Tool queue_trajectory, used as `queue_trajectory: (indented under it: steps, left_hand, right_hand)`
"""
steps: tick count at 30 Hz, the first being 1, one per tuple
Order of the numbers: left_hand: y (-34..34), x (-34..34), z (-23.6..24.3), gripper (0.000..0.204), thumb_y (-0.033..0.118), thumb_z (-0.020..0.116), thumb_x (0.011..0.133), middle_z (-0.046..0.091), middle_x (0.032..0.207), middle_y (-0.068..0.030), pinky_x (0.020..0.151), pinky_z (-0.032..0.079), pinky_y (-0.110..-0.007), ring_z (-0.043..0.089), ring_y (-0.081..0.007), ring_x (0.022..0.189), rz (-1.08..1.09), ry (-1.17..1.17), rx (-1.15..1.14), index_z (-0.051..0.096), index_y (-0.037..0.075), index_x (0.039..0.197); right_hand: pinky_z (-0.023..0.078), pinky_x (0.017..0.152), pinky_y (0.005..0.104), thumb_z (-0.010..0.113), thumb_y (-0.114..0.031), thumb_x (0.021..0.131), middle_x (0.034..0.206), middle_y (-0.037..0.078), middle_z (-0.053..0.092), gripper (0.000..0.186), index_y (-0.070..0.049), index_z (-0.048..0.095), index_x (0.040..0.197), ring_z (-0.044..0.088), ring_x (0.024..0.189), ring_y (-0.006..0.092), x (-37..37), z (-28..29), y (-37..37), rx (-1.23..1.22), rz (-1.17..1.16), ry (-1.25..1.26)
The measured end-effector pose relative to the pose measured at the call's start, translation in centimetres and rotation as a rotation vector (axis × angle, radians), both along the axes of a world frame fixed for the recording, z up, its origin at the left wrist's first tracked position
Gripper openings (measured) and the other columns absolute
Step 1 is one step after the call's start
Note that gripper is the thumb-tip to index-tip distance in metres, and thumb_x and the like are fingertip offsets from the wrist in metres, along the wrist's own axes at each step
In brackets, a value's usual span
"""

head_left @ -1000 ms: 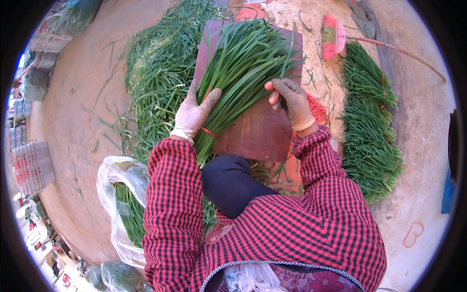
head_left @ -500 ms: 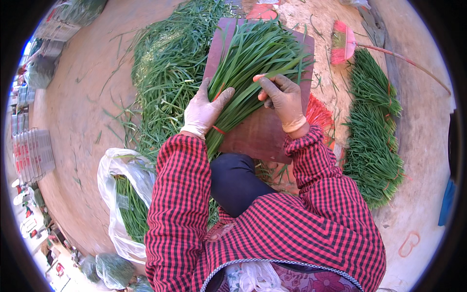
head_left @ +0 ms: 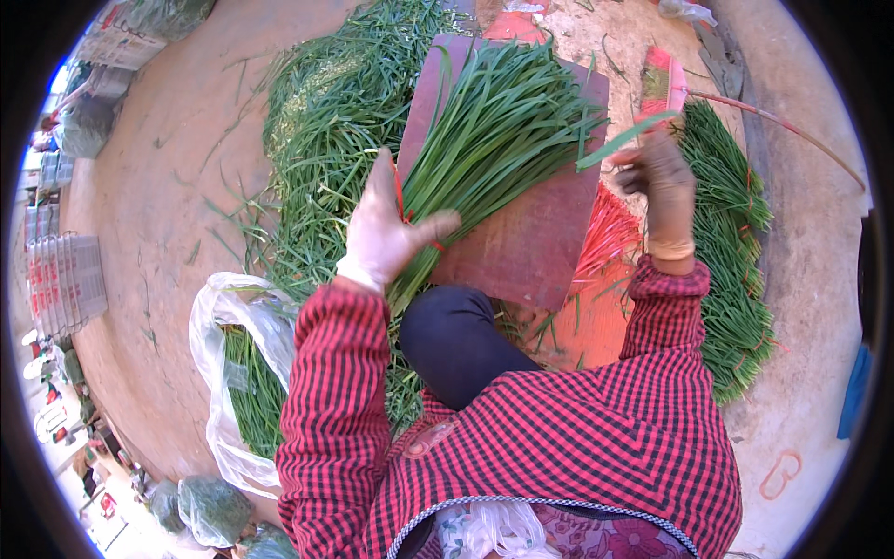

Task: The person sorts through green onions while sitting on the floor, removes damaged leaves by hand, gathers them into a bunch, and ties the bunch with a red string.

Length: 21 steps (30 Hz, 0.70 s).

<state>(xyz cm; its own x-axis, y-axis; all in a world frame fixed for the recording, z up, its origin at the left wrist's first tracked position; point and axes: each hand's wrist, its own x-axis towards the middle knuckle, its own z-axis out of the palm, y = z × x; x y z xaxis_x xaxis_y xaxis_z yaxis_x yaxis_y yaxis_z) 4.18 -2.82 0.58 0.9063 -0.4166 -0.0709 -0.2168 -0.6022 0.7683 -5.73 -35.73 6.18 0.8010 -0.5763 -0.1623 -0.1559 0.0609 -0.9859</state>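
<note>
A bundle of long green leaves (head_left: 507,121), which look like garlic chives, lies slantwise on a dark red board (head_left: 507,252) in front of me. Around its lower part runs a red tie (head_left: 400,191). My left hand (head_left: 386,228), in a pale, dirt-stained glove, grips the bundle by the tie, thumb across the top and fingers along its left side; some fingertips are hidden. Off to the right of the board, my right hand (head_left: 659,186), gloved and smeared by motion, is closed with a single loose leaf (head_left: 629,140) at its fingertips.
A heap of loose leaves (head_left: 345,130) spreads left of the board. An open white plastic bag (head_left: 209,373) with greens stands nearer. On the right lie tied bundles (head_left: 726,261), a pink broom (head_left: 663,84) and red strands (head_left: 610,233). Stacked crates (head_left: 70,279) stand far left.
My right hand has moved right, away from the bundle, drawing a leaf with it. My left thumb and fingers have spread wider around the bundle, which stays on the board.
</note>
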Motion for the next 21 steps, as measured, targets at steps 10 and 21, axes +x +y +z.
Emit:
queue_trajectory:
  steps: [10, 21]
  left_hand:
    - [5.2, -0.3, 3.3, 0.082, 0.012, 0.085, 0.071, 0.065, 0.115, -0.0121, 0.091, 0.051, -0.035, 0.064, -0.0219, 0.102, 0.06, 0.68, -0.194, 0.041, 0.0, 0.14]
    - [16.1, -15.0, 12.7, 0.067, 0.028, 0.067, 0.087, 0.062, 0.127, -0.0183, 0.092, 0.056, -0.041, 0.066, -0.0274, 0.106, 0.347, 1.126, -0.91, 0.041, 0.0, 0.142]
  right_hand:
    - [0.054, 0.083, 0.029, 0.07, -0.008, 0.086, 0.108, 0.009, 0.068, 0.04, -0.006, 0.063, 0.125, 0.067, 0.097, 0.0166, -2.6, -3.8, 9.7, -0.33, 0.556, -0.146]
    - [0.028, 0.117, 0.0518, 0.074, -0.023, 0.07, 0.149, 0.014, 0.04, 0.082, -0.011, 0.042, 0.145, 0.036, 0.14, 0.0342, -3.0, 8.4, 19.3, -1.15, 1.049, -0.681]
